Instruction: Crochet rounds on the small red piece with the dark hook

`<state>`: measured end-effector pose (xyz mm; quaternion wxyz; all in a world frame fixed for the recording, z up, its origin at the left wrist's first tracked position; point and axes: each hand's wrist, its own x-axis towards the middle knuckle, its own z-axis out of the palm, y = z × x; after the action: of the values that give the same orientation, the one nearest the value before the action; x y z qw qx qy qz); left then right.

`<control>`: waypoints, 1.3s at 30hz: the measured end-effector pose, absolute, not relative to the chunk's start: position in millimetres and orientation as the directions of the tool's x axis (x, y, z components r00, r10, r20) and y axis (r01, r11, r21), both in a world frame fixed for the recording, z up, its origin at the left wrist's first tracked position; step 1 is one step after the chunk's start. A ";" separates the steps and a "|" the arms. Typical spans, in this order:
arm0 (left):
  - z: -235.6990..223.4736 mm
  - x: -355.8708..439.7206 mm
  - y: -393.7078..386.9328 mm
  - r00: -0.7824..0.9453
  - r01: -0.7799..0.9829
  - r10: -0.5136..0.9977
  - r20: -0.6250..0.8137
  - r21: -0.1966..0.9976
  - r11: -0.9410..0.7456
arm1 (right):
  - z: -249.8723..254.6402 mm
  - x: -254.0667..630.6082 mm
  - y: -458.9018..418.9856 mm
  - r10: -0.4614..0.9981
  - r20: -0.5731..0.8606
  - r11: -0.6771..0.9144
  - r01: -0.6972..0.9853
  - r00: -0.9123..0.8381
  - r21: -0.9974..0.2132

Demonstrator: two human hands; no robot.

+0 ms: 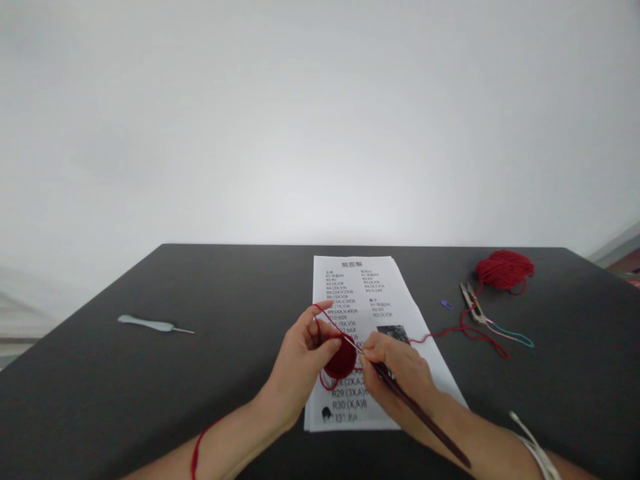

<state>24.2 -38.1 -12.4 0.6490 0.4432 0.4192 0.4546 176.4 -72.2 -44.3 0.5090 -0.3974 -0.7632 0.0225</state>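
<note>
A small round piece of red crochet [341,361] is pinched between the thumb and fingers of my left hand [306,350]. Red yarn runs over that hand's raised index finger, and a loop of it hangs below the piece. My right hand [400,367] grips a crochet hook [417,410] with a long dark brown handle, its thin metal end reaching to the edge of the crochet. Both hands are above printed pattern sheets [350,420], hiding part of the text. From the right hand, a red strand [440,332] trails across the table.
A ball of red yarn [505,270] sits at the back right. Near it lie small thread snips [473,303] with a coloured cord and a purple stitch marker [447,305]. On the left is a pale-handled crochet hook [150,325]. The dark table [225,280] meets a white wall.
</note>
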 end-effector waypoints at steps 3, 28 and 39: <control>-12.7 25.5 -39.6 0.236 -0.224 0.958 -0.162 0.950 0.216 | -48.6 175.7 -71.9 0.620 0.753 0.718 0.546 -0.220 -0.432; -25.4 21.4 -28.5 0.222 -0.055 0.975 0.015 0.998 -0.002 | -47.3 174.9 -70.0 0.787 0.616 0.564 0.430 -0.021 -0.705; -26.3 14.0 -25.0 0.283 0.131 0.949 0.136 0.975 -0.179 | -40.1 187.9 -64.5 0.929 0.356 0.369 0.183 -0.099 -0.911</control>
<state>14.0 -25.0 -26.3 0.4820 0.6397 0.4221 0.4246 187.9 -64.5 -40.1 0.5154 -0.4297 -0.6470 0.3621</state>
